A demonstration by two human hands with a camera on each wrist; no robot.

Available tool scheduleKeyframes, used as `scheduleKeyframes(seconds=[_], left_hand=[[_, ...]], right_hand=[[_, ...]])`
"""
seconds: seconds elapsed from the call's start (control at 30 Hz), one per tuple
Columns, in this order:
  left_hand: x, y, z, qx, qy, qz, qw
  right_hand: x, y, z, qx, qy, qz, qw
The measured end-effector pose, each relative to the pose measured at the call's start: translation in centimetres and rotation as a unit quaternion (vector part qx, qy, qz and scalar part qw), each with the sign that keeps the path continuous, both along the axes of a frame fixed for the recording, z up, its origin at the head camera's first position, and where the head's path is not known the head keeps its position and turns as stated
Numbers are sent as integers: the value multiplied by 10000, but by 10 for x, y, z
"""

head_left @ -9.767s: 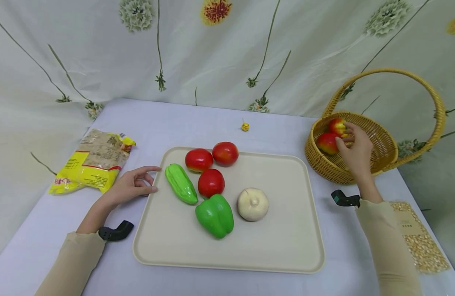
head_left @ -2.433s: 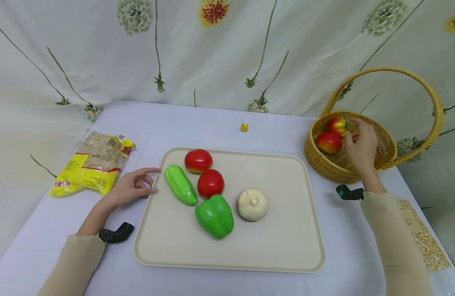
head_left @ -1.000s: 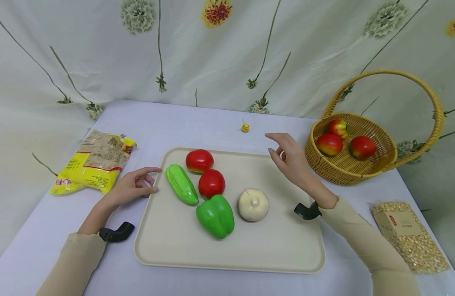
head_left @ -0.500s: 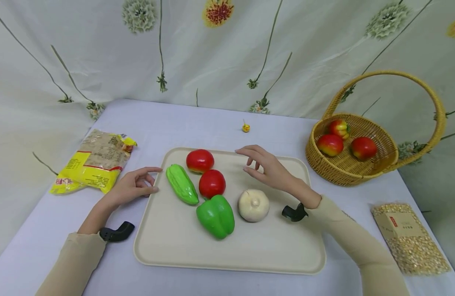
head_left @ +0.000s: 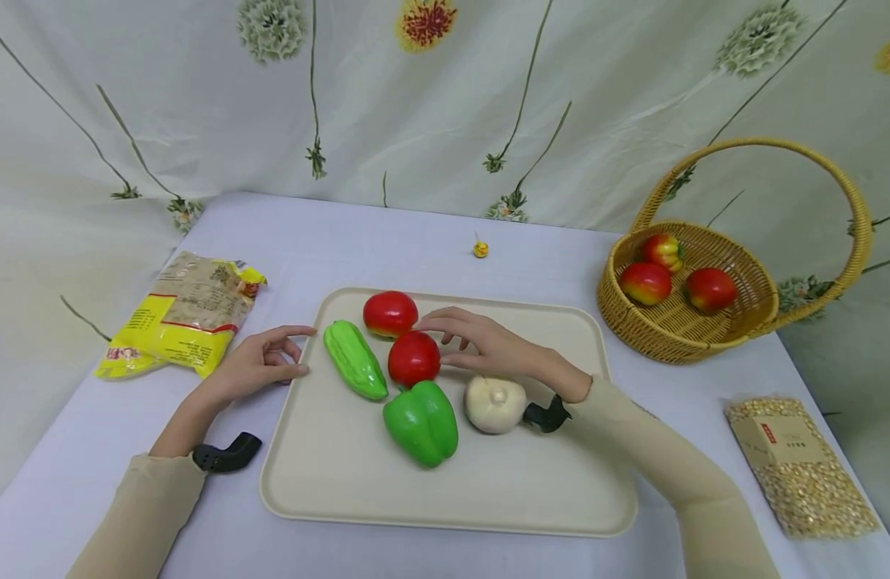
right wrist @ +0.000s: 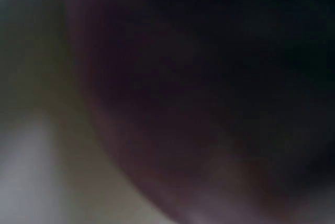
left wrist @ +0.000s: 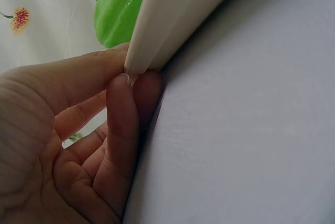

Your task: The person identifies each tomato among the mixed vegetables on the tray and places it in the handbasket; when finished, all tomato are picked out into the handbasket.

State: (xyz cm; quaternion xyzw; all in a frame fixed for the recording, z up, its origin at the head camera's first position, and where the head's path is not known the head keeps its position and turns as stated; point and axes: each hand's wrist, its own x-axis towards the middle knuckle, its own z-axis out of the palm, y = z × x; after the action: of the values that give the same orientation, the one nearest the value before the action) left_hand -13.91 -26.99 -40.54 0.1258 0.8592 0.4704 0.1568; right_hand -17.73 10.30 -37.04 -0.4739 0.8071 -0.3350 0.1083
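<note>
My left hand (head_left: 260,360) pinches the left rim of a beige tray (head_left: 445,498) between thumb and fingers, seen closely in the left wrist view at the tray (left wrist: 157,25). Over the tray, my right hand (head_left: 488,346) is spread around the right side of a round red tomato (head_left: 413,359), fingers loosely bent; contact is unclear. Another tomato (head_left: 390,314) lies behind it. Beside them sit a long light-green pepper (head_left: 355,360), a green bell pepper (head_left: 421,424) and a whitish bulb with a short stub (head_left: 494,406). The right wrist view is dark and blurred.
A wicker basket (head_left: 636,334) with a tall handle stands at back right, holding several red fruits or vegetables, including a red one (head_left: 711,289). A grain bag (head_left: 802,466) lies at right, a yellow-and-brown packet (head_left: 187,314) at left. A small yellow ball (head_left: 480,250) lies behind the tray.
One tomato from the tray's back now lies in the basket. My right hand has left the basket and moved left over the tray to the front tomato. The left hand stays put.
</note>
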Motion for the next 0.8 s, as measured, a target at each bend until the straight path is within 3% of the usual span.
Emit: scheduleKeyframes(seconds=[0.2,0.4,0.57,0.8], left_hand=[[0,0,0,35,-44,-2,10000],[1,-1,0,64,-65,-12,10000],[1,-1,0,86,-75,-18,9999],[0,0,0,52,-53,-24,10000]], right_hand=[[0,-8,-2,252,-193,448,9985],[-2,-17,-2,583,-127,690,9958],[-2,-21,-1,725,-61,676,9951],[-2,-18,-1,702,-101,354,9969]])
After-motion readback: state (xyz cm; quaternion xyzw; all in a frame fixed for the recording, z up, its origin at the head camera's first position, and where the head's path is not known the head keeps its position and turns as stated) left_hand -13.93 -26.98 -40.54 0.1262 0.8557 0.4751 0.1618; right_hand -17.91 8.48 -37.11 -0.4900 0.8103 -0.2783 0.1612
